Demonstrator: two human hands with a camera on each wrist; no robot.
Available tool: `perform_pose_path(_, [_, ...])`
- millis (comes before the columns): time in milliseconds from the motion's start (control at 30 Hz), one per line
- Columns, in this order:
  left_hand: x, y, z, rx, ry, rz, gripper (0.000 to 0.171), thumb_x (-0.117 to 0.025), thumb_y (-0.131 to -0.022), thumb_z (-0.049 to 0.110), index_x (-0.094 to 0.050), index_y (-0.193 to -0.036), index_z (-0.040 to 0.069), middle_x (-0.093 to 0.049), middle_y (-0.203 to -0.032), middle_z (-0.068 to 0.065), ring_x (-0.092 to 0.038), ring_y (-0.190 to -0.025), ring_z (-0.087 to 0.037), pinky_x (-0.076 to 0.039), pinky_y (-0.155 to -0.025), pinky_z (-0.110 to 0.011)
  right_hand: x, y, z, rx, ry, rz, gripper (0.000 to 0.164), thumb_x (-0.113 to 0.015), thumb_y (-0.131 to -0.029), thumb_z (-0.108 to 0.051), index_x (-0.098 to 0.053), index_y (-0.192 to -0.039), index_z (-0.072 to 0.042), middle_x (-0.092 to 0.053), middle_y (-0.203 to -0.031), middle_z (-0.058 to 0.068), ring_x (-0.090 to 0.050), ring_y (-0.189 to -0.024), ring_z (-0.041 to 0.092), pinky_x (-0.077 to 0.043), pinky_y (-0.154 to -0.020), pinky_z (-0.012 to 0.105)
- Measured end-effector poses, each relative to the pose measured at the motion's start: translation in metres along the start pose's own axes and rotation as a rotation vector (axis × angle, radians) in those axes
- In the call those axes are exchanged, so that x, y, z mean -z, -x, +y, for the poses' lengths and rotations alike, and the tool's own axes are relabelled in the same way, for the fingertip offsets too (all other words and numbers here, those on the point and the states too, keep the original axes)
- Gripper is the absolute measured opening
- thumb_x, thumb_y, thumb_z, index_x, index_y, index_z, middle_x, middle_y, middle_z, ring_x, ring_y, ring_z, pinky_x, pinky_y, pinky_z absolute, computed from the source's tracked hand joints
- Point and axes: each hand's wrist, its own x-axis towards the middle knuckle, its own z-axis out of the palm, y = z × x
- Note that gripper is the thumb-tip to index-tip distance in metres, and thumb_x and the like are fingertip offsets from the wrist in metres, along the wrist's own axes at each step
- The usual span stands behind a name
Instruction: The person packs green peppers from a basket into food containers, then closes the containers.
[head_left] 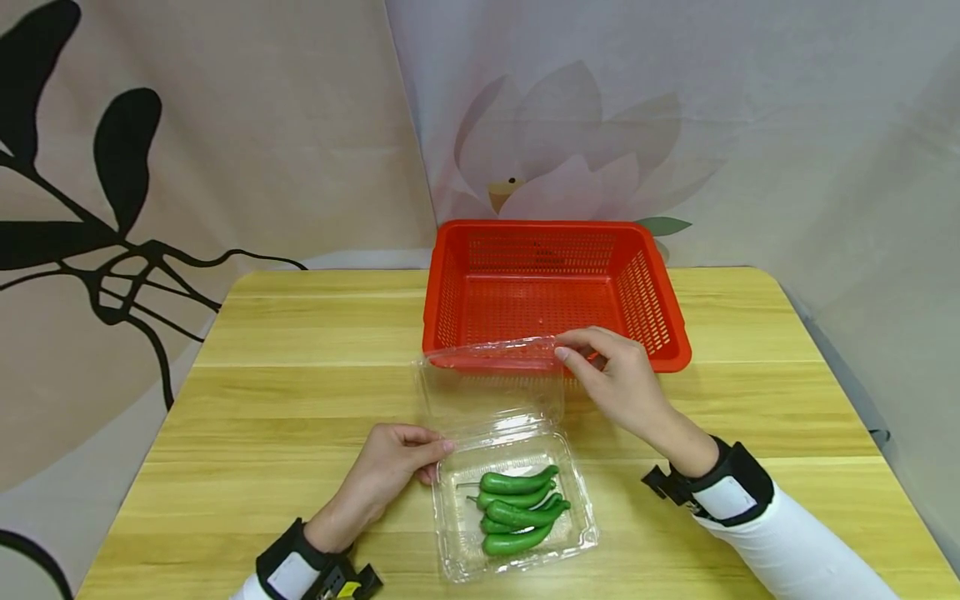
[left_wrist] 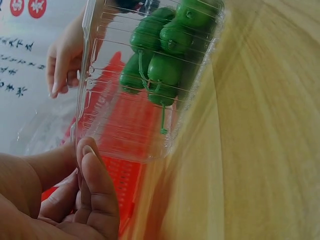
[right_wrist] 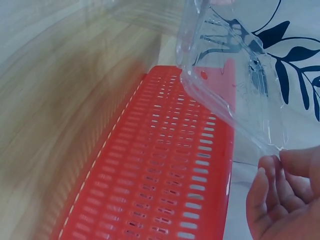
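A clear plastic clamshell container (head_left: 457, 533) lies on the table with its lid (head_left: 491, 400) raised toward the basket. Several green peppers (head_left: 517, 512) sit together in its base; the left wrist view shows these peppers (left_wrist: 165, 67) through the clear wall. My left hand (head_left: 397, 467) pinches the rim at the container's far left corner, near the hinge. With thumb and fingers, my right hand (head_left: 615, 375) pinches the far right corner of the lid. In the right wrist view the lid (right_wrist: 235, 100) slants up to those fingertips.
A red plastic basket (head_left: 540, 300) with slotted walls stands at the back of the wooden table (head_left: 300, 375), just behind the lid. A printed cloth (head_left: 300, 125) hangs behind the table. Black wrist straps with cameras are on both forearms.
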Motion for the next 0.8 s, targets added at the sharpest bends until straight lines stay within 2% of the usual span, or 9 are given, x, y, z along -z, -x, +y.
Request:
perform_pose_path(233, [0.001,-0.001,0.002,-0.004,0.004,-0.007,0.02,-0.08,-0.091,0.004,-0.076,-0.103,-0.011,-0.071,-0.076,-0.013,-0.06,-0.059,-0.013,-0.056,-0.057,-0.025,0.004,0.004,0.001,-0.002,-0.016,0.008,0.014,-0.08,-0.092,-0.002,-0.079,-0.105,-0.008,-0.074,-0.089,-0.004,-0.06,-0.07,0.011,-0.05,-0.061,0.019])
perform_pose_path(333, [0.001,-0.002,0.004,0.002,0.015,-0.023,0.021,-0.078,-0.091,0.002,-0.075,-0.106,-0.013,-0.073,-0.083,-0.016,-0.061,-0.061,-0.012,-0.056,-0.059,-0.024,0.006,0.005,0.003,0.007,-0.019,0.012,0.014,-0.08,-0.092,-0.001,-0.079,-0.104,-0.007,-0.074,-0.089,-0.003,-0.06,-0.07,0.011,-0.05,-0.061,0.017])
perform_pose_path(500, [0.002,-0.004,0.008,0.001,0.027,-0.048,0.022,-0.074,-0.091,-0.002,-0.072,-0.107,-0.017,-0.074,-0.094,-0.019,-0.062,-0.064,-0.012,-0.056,-0.061,-0.023,0.009,0.005,0.004,0.01,-0.012,0.017,0.014,-0.079,-0.092,0.0,-0.079,-0.105,-0.007,-0.074,-0.089,-0.002,-0.06,-0.069,0.011,-0.051,-0.06,0.02])
perform_pose_path(800, [0.0,-0.01,0.016,-0.047,-0.019,-0.103,0.026,-0.072,-0.094,-0.001,-0.069,-0.114,-0.019,-0.073,-0.098,-0.022,-0.064,-0.071,-0.014,-0.059,-0.066,-0.025,0.017,0.01,0.008,-0.011,-0.014,0.034,0.015,-0.078,-0.093,0.0,-0.079,-0.107,-0.007,-0.075,-0.09,-0.002,-0.061,-0.07,0.01,-0.05,-0.061,0.017])
